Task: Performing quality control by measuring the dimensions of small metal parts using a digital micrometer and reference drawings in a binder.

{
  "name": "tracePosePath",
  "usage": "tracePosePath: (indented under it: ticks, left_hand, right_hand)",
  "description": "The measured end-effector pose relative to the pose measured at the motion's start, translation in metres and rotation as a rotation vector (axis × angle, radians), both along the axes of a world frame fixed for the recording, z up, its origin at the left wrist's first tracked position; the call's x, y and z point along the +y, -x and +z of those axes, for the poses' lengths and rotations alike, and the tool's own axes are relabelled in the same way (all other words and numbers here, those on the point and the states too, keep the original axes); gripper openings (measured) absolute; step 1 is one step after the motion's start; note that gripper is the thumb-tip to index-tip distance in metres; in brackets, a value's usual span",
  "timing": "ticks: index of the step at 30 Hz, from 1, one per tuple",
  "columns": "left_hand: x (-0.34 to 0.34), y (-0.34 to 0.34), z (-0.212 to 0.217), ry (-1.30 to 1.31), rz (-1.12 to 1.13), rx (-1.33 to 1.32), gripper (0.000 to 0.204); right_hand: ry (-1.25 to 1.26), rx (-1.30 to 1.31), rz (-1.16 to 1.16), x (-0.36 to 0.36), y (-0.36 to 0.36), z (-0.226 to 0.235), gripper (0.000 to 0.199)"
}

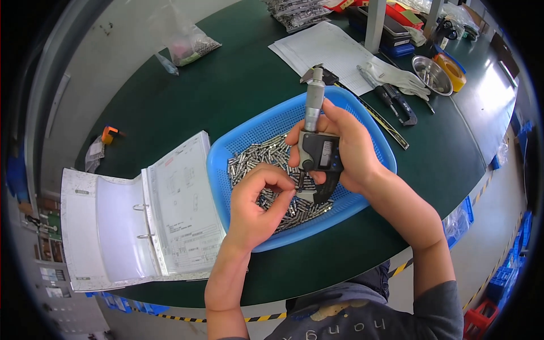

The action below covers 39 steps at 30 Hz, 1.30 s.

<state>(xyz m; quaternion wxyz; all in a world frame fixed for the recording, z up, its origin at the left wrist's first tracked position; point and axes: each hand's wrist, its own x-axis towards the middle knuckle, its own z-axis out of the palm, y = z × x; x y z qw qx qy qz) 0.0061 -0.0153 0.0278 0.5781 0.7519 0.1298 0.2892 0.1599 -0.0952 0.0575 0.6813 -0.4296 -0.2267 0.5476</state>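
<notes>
My right hand is wrapped round a digital micrometer, its silver thimble pointing away from me and its dark curved frame toward me. The fingers of my left hand are pinched together at the micrometer's measuring gap. What they hold there is too small and too covered to make out. Both hands are over a blue perforated plastic basket, in which many small cylindrical metal pins lie in a loose heap. Part of the heap is hidden under my hands.
Left of the basket lies an open ring binder with drawing sheets. A caliper, a white glove, paper sheets, a metal bowl and yellow tape lie beyond it. A bag of parts lies at the far left.
</notes>
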Motion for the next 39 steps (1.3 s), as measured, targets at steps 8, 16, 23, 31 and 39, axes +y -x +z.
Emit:
tracePosePath:
  ticks: [8,16,23,31,39]
  left_hand:
    - [0.002,0.0,0.001,-0.163,-0.017,-0.007,0.012]
    - [-0.002,0.001,0.002,-0.073,-0.05,0.0,0.014]
    - [0.005,0.007,0.002,0.383,-0.065,0.104,0.011]
    - [0.005,0.009,0.003,0.443,-0.078,0.114,0.014]
    - [0.005,0.009,0.002,0.417,-0.083,0.114,0.015]
  right_hand:
    - [0.029,0.003,0.054,0.003,0.001,-0.002,0.058]
    - [0.019,-0.115,0.052,0.002,0.0,-0.003,0.055]
    - [-0.021,-0.107,0.029,0.002,0.001,-0.004,0.057]
    - [-0.035,-0.059,0.037,0.002,0.002,-0.002,0.059]
    - [-0.017,0.048,0.048,0.001,0.002,-0.001,0.058]
